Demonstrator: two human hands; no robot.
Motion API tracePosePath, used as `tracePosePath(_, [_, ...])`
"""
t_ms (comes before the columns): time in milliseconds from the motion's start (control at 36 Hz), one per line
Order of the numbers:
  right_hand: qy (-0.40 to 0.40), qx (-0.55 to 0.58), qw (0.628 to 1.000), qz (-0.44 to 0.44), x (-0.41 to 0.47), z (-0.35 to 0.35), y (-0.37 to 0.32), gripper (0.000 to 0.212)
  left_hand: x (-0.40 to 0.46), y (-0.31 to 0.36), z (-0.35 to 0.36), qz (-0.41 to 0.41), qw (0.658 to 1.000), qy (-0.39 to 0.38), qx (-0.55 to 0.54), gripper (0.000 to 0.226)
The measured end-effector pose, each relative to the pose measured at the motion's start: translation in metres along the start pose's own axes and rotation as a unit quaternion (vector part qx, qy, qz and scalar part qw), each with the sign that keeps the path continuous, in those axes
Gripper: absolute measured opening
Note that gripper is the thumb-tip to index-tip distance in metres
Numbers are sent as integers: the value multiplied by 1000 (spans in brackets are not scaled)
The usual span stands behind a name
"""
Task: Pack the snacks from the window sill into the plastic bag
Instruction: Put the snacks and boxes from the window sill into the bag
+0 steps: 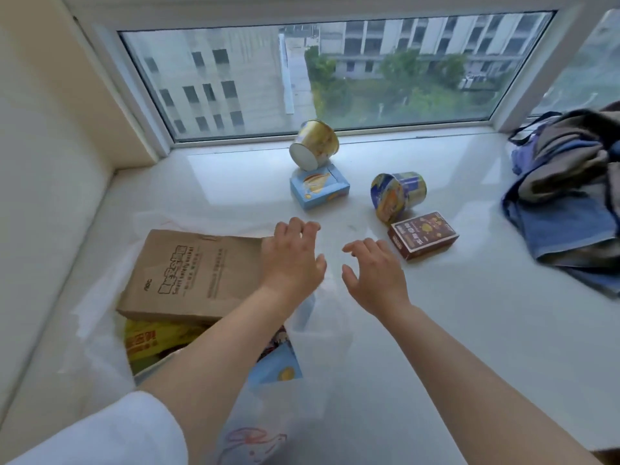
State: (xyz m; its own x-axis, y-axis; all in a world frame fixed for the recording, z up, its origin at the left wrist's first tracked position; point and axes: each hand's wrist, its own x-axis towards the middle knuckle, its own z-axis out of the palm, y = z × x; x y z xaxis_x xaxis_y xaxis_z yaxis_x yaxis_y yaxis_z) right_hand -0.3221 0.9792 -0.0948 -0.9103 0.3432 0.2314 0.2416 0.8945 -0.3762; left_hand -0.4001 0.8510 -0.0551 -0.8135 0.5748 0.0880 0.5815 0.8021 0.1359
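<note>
Heap of clothes (567,193) at sill's right end; buildings (235,78) outside.

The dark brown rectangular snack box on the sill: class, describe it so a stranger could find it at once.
Start at the white window sill beneath the window. Right of the person's right hand lies a dark brown rectangular snack box, flat, beside a tipped blue and yellow cup. The other loose box is light blue.

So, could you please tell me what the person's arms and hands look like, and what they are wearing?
Both forearms are bare. The left hand and right hand wear no gloves, rings or watch. A white sleeve covers the left upper arm; no sleeve shows on the right.
</note>
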Motion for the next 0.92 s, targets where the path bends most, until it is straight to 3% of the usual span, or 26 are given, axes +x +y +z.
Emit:
tracePosePath(306, [-153, -8, 975, 160, 56, 7, 163, 38, 117, 106, 57, -29, 995, -91, 25, 51])
tracePosePath(611, [-217, -38, 931, 290, 112, 51, 260, 63, 227, 141, 134, -73, 983, -167, 27, 51])
tracePosePath(694, [-232, -32, 938, 255, 126, 61, 278, 68, 246, 146, 159, -91, 979, -182, -1, 53])
tracePosePath(750, [-263, -31, 944, 196, 133, 64, 291, 73, 253, 151, 175, -133, 970, -189, -78, 60])
tracePosePath(917, [-379, -93, 920, 25, 151, 65, 327, 101, 261, 187, 207, -242, 911, -186, -279, 95])
